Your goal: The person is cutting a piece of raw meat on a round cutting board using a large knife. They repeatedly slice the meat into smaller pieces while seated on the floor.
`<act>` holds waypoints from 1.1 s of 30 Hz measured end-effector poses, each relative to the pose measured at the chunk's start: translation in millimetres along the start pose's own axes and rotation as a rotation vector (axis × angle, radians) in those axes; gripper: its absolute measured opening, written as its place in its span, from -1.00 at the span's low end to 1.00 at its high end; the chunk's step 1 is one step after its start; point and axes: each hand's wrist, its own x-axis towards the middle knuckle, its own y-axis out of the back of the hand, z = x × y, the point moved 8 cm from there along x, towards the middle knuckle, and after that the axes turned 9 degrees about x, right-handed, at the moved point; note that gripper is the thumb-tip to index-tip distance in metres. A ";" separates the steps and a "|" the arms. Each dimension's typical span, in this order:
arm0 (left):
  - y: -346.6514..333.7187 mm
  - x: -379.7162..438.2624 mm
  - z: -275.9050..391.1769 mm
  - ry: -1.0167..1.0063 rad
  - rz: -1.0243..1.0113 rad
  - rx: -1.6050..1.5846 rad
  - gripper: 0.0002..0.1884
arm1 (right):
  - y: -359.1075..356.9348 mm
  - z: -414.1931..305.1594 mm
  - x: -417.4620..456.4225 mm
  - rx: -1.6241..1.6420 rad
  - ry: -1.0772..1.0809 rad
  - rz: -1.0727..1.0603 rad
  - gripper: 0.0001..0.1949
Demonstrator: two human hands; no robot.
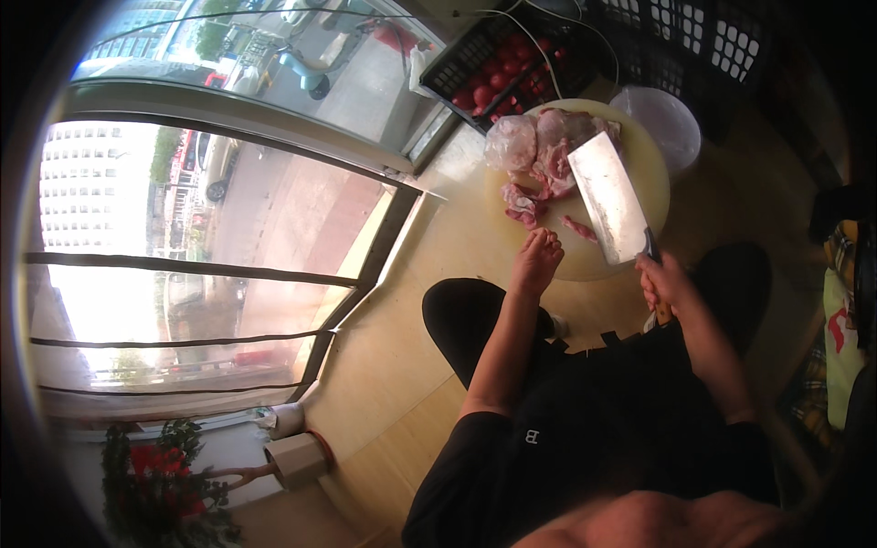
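My right hand (pixel 662 282) grips the wooden handle (pixel 663 314) of a broad cleaver (pixel 608 198). Its blade lies slantwise above a round pale cutting board (pixel 647 185), covering part of the meat behind it. My left hand (pixel 539 259) is curled at the board's near left edge, with nothing visible in it. Just beyond its fingers is a small cut of raw meat (pixel 524 205). A thin strip of meat (pixel 579 228) rests between that hand and the blade. Farther back sits a large piece of raw meat (pixel 558 130), beside a clear plastic bag (pixel 510 142).
Behind the board, a black plastic crate (pixel 438 72) holds several red round items (pixel 503 82). A whitish round tub (pixel 675 130) stands at the back right. Barred glass (pixel 274 274) runs along the left. A potted plant (pixel 298 457) is at the lower left, on the tan floor (pixel 384 411).
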 end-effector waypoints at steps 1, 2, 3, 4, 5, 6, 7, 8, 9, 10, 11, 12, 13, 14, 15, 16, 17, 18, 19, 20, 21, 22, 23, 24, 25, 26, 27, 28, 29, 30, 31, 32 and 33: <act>4.9 6.0 15.6 -0.026 0.026 0.091 -0.92 | 2.5 -2.0 1.3 0.011 0.025 0.013 -0.70; 11.1 14.3 34.4 -0.053 0.053 0.180 -0.93 | 5.1 -3.4 4.0 0.023 0.048 0.026 -0.70; 12.8 23.9 49.6 -0.074 0.076 0.269 -0.94 | 12.1 -3.6 5.8 0.039 0.073 0.046 -0.71; -1.0 24.7 71.9 -0.150 0.232 0.376 -0.94 | 17.2 -3.7 8.0 0.057 0.106 0.061 -0.72; 6.9 40.5 90.3 -0.211 0.196 0.491 -0.94 | 22.0 -4.8 8.5 0.067 0.124 0.074 -0.72; 7.7 49.5 113.0 -0.292 0.268 0.598 -0.95 | 23.1 -6.2 8.3 0.079 0.140 0.083 -0.72; 5.7 60.7 133.5 -0.371 0.338 0.700 -0.96 | 24.7 -8.4 8.1 0.090 0.157 0.097 -0.73; -1.9 72.7 150.7 -0.444 0.404 0.853 -0.93 | 29.1 -9.9 7.6 0.092 0.161 0.128 -0.73; -13.0 88.4 164.4 -0.517 0.466 1.002 -0.89 | 34.9 -12.2 6.9 0.094 0.165 0.163 -0.73; 2.4 107.3 181.4 -0.543 0.567 1.137 -0.84 | 34.2 -13.6 6.0 0.099 0.166 0.179 -0.73; 23.2 127.4 196.7 -0.536 0.627 1.255 -0.79 | 31.7 -12.4 6.7 0.101 0.155 0.178 -0.73; 47.7 136.4 214.5 -0.463 0.661 1.265 -0.76 | 22.4 -11.7 7.4 0.102 0.144 0.155 -0.73; 73.4 134.1 236.0 -0.397 0.707 1.283 -0.73 | 8.8 -10.8 7.3 0.110 0.132 0.116 -0.73; 96.2 118.5 259.7 -0.398 0.766 1.401 -0.71 | -9.4 -9.0 6.4 0.114 0.126 0.063 -0.73; 106.3 106.7 281.6 -0.396 0.811 1.513 -0.69 | -23.9 -9.5 3.0 0.117 0.128 0.023 -0.72; 34.6 171.5 180.7 -0.232 0.621 1.469 -0.69 | 35.7 -16.8 8.2 0.066 0.166 0.203 -0.72; 29.0 174.6 169.1 -0.128 0.549 1.464 -0.69 | 39.4 -16.8 7.9 0.067 0.165 0.213 -0.72; 29.6 167.3 170.7 -0.131 0.497 1.513 -0.71 | 35.8 -13.1 7.9 0.070 0.151 0.206 -0.72; 30.5 158.5 173.3 -0.133 0.447 1.562 -0.73 | 31.2 -11.0 7.7 0.073 0.136 0.196 -0.71; 32.9 147.5 179.4 -0.163 0.451 1.574 -0.75 | 25.3 -10.4 8.1 0.082 0.128 0.163 -0.71; 36.0 134.9 185.6 -0.192 0.457 1.586 -0.77 | 18.5 -10.8 7.8 0.092 0.119 0.129 -0.71; 30.2 127.1 184.8 -0.220 0.445 1.596 -0.80 | 17.3 -11.4 7.8 0.103 0.115 0.111 -0.71; 18.0 115.2 184.9 -0.349 0.409 1.686 -0.82 | 19.5 -9.6 8.9 0.094 0.107 0.115 -0.71; 5.2 101.8 184.1 -0.483 0.367 1.777 -0.84 | 22.3 -8.5 10.9 0.089 0.103 0.118 -0.71; -11.5 89.1 180.6 -0.623 0.318 1.857 -0.87 | 26.0 -9.0 12.4 0.080 0.101 0.125 -0.71; -15.4 83.6 175.5 -0.573 0.334 1.896 -0.89 | 28.4 -11.0 12.6 0.075 0.104 0.139 -0.71; -10.8 70.7 176.7 -0.566 0.367 1.934 -0.89 | 24.9 -11.9 11.1 0.071 0.101 0.139 -0.70; -6.4 59.6 176.9 -0.559 0.399 1.970 -0.89 | 22.8 -12.6 10.4 0.065 0.099 0.141 -0.70; -2.3 52.1 176.6 -0.553 0.430 2.001 -0.89 | 22.6 -12.1 11.0 0.062 0.092 0.148 -0.70; -3.1 43.3 181.4 -0.588 0.461 2.053 -0.88 | 20.9 -11.8 11.3 0.062 0.088 0.151 -0.70; 3.3 39.7 187.5 -0.558 0.549 1.975 -0.88 | 19.9 -11.5 11.9 0.058 0.085 0.156 -0.70; 9.7 39.4 191.8 -0.528 0.633 1.892 -0.87 | 19.3 -10.8 13.2 0.052 0.080 0.156 -0.70; 9.5 40.5 197.9 -0.496 0.712 1.823 -0.86 | 20.9 -9.1 15.3 0.060 0.071 0.151 -0.70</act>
